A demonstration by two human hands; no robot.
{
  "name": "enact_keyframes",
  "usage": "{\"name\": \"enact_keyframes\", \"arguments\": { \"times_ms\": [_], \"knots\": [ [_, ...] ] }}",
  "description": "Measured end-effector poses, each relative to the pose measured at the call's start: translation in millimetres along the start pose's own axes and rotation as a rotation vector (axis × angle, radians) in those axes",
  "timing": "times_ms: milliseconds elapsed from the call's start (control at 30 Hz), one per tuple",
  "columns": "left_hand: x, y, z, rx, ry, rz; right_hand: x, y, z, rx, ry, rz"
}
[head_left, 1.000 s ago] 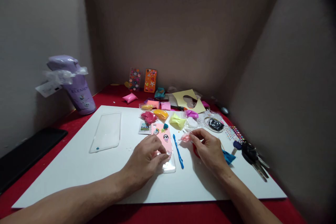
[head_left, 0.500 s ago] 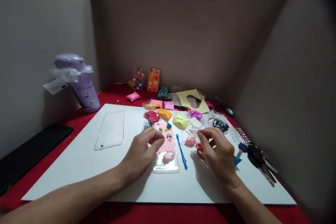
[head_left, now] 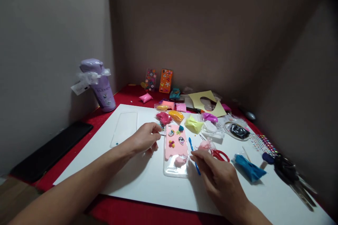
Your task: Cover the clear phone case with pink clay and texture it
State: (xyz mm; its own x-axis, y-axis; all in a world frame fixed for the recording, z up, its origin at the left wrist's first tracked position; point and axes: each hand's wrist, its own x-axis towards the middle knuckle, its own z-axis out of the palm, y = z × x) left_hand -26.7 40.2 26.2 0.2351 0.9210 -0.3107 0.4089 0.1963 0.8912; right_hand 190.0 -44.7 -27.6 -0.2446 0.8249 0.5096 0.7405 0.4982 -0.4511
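The pink-coated phone case (head_left: 174,152) lies in from the near edge of the surface (head_left: 142,209), beside a blue modelling tool (head_left: 191,145), seemingly for easy reach between separated left hand (head_left: 148,137) and right hand (head_left: 219,175); grips unclear.

At centre, the phone case (head_left: 171,171) is clear, glossy plastic beneath a matt pink layer (head_left: 175,152). The blue tool (head_left: 190,143) looks like shiny plastic. At lower right, the keys (head_left: 301,193) show smooth metal; at bottom, red cloth (head_left: 137,209) underlies a smooth, matt white board (head_left: 132,182).
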Motion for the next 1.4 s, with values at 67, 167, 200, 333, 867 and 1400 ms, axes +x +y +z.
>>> {"name": "enact_keyframes", "arguments": {
  "times_ms": [67,167,200,333,867,1400],
  "knots": [
    [-1,0,-0.9,-0.034,-0.046,-0.039,-1,1,1,-0.007,-0.064,0.043],
    [-2,-1,-2.0,-0.08,-0.103,-0.073,-1,-1,3,-0.015,-0.101,0.069],
    [-2,-2,-1.7,-0.11,-0.118,-0.075,-1,-2,3,-0.02,-0.101,0.072],
    [-1,-8,3.1,-0.26,-0.207,-0.029,1,-4,2,-0.044,-0.09,0.086],
    [-5,-12,28.1,-0.666,-0.509,0.016,5,-4,4,0.046,-0.082,0.171],
    [-17,-8,40.2,-0.889,-0.578,0.14,12,-16,9,0.83,-0.003,0.528]
  ]
}}
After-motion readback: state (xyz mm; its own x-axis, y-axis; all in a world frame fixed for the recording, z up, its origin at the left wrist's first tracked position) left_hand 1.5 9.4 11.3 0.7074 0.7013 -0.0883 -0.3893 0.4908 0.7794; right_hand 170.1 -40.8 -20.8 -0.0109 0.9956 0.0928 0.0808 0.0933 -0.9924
